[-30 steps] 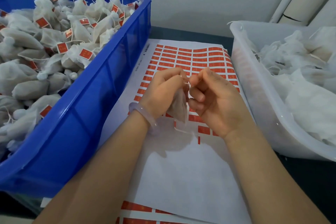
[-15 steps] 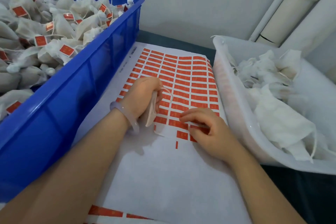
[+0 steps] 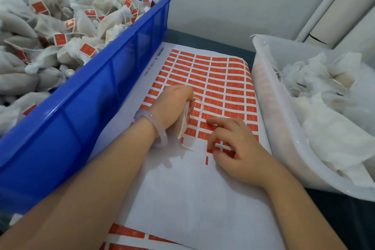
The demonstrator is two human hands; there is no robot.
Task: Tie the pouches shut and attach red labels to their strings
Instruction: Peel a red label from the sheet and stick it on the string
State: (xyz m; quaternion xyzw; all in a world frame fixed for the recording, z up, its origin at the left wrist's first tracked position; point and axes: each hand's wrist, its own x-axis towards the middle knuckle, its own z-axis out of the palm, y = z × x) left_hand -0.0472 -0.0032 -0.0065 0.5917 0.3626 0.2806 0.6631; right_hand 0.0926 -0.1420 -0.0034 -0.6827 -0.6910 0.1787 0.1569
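Observation:
My left hand [image 3: 172, 105] rests on the label sheet [image 3: 221, 87] and grips a small white pouch [image 3: 183, 122], whose string loops out to the right of my fingers. My right hand [image 3: 233, 146] lies on the sheet's lowest rows of red labels [image 3: 205, 135]. Its fingers are curled, with the fingertips down on the labels at the edge of the peeled area. Whether a label is lifted I cannot tell. The pouch's body is mostly hidden behind my left hand.
A blue crate [image 3: 97, 79] on the left holds several tied pouches with red labels. A translucent white bin [image 3: 269, 111] on the right holds loose white pouches. Another label sheet [image 3: 129, 233] shows at the bottom edge. A wall stands behind.
Both hands came down from mid-air onto the sheet. My right hand let go of the pouch top and went to the bottom label rows; my left hand keeps the pouch.

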